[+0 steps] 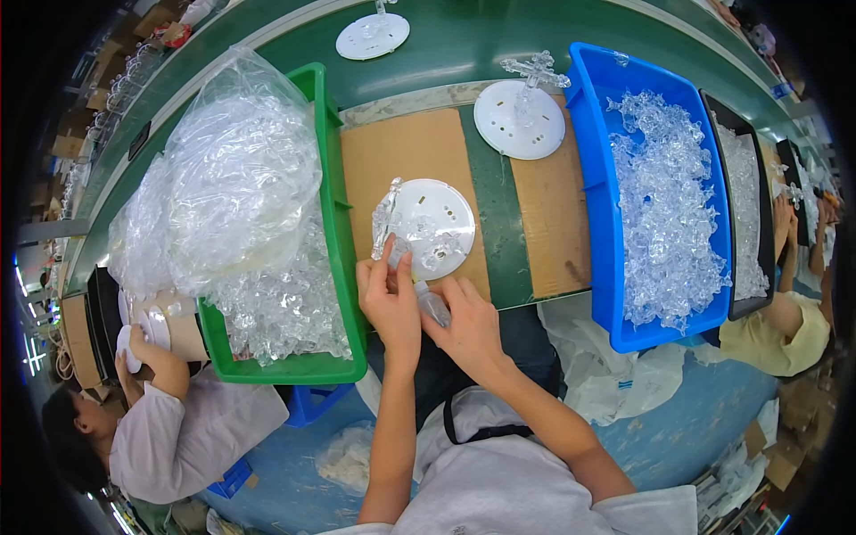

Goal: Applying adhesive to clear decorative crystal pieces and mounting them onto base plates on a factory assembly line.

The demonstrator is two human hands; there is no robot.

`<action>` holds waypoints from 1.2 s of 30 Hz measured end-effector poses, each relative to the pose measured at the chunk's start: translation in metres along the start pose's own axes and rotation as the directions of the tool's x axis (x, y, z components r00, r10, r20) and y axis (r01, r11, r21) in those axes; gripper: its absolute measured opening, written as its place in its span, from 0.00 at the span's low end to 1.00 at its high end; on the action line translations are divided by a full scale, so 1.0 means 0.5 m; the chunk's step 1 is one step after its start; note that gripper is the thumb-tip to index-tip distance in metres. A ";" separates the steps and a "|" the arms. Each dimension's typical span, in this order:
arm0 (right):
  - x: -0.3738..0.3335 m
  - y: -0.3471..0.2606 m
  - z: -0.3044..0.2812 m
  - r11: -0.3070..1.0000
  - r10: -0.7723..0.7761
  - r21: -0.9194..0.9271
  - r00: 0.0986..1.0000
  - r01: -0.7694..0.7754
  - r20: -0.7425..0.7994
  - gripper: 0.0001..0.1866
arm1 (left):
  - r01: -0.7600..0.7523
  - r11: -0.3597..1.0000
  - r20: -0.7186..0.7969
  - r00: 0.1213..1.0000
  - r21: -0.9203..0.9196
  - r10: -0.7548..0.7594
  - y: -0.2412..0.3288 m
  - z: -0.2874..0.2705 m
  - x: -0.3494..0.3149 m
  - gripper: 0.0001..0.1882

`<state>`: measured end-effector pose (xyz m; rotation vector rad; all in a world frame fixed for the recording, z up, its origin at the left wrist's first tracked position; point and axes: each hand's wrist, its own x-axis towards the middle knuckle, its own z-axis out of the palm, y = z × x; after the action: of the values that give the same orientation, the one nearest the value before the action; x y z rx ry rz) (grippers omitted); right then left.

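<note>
Over the near edge of the workbench, my left hand (pixel 390 308) is closed, its fingertips pinched at a clear plastic piece (pixel 399 251). Close beside it, my right hand (pixel 467 328) is curled around a small translucent bottle-like piece (pixel 434 306) with a yellowish tip pointing toward the left fingers. Just beyond both hands lies a round white disc (pixel 450 212) with small holes and clear pieces on it. A clear branched plastic part (pixel 384 217) rises at the disc's left side. My fingers partly hide where these clear pieces meet.
A green bin (pixel 332 187) of clear parts, topped by a bulging plastic bag (pixel 241 169), stands left. A blue bin (pixel 599 205) of clear parts stands right, beside a black tray (pixel 744 205). White discs with clear stems (pixel 520 134) sit farther back. Co-workers sit at both sides.
</note>
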<state>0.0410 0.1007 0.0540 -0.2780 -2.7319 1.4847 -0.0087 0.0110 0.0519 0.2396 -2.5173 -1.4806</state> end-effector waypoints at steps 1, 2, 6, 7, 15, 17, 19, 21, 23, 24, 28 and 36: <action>0.002 0.000 0.001 1.000 -0.006 -0.012 1.000 0.006 0.008 0.15 | -0.001 1.000 0.008 1.000 0.013 0.001 0.000 0.000 0.000 0.14; 0.004 -0.001 0.001 1.000 -0.012 -0.025 1.000 0.012 0.016 0.15 | -0.002 1.000 0.015 1.000 0.024 0.001 -0.001 0.001 -0.001 0.14; -0.008 0.005 -0.017 0.996 -0.043 -0.073 0.999 0.044 0.017 0.17 | -0.010 1.000 -0.016 1.000 -0.006 0.010 -0.010 0.007 -0.007 0.14; -0.016 0.014 -0.035 0.998 -0.047 -0.037 0.999 0.047 0.010 0.18 | -0.010 1.000 -0.010 1.000 0.024 0.010 -0.014 0.006 -0.010 0.15; 0.082 0.062 -0.123 0.944 0.026 0.312 0.923 0.103 -0.385 0.25 | 0.008 1.000 -0.060 0.998 -0.024 -0.009 -0.033 0.019 -0.017 0.16; 0.129 0.107 -0.116 0.958 -0.028 0.248 0.904 0.147 -0.426 0.25 | 0.005 1.000 -0.060 0.998 -0.028 -0.007 -0.035 0.024 -0.019 0.16; 0.144 0.125 -0.110 0.947 -0.044 0.269 0.900 0.177 -0.435 0.26 | 0.002 1.000 -0.069 0.998 -0.031 -0.004 -0.038 0.028 -0.019 0.16; 0.147 0.136 -0.110 0.950 -0.061 0.258 0.912 0.178 -0.406 0.27 | 0.017 0.996 -0.055 0.998 -0.092 -0.022 -0.043 0.032 -0.020 0.18; 0.144 0.149 -0.101 0.949 -0.107 0.230 0.904 0.218 -0.413 0.30 | 0.014 0.995 -0.050 0.999 -0.097 -0.019 -0.053 0.031 -0.024 0.18; 0.137 0.156 -0.102 0.947 -0.143 0.204 0.896 0.247 -0.420 0.32 | 0.015 0.995 -0.036 0.999 -0.097 -0.019 -0.056 0.030 -0.031 0.19; 0.062 0.117 -0.125 0.976 -0.175 0.051 0.896 0.214 -0.407 0.38 | -0.032 0.997 -0.027 0.999 -0.066 0.030 -0.068 0.010 -0.091 0.19; 0.094 -0.164 -0.225 0.749 -0.482 -0.434 0.861 0.501 0.163 0.25 | -0.435 0.864 0.046 0.898 0.253 0.438 -0.149 -0.008 -0.115 0.17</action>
<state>-0.0060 0.1584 0.1810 0.4561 -2.8298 0.6994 0.0501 -0.0143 -0.0168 -0.2711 -2.5225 -0.9729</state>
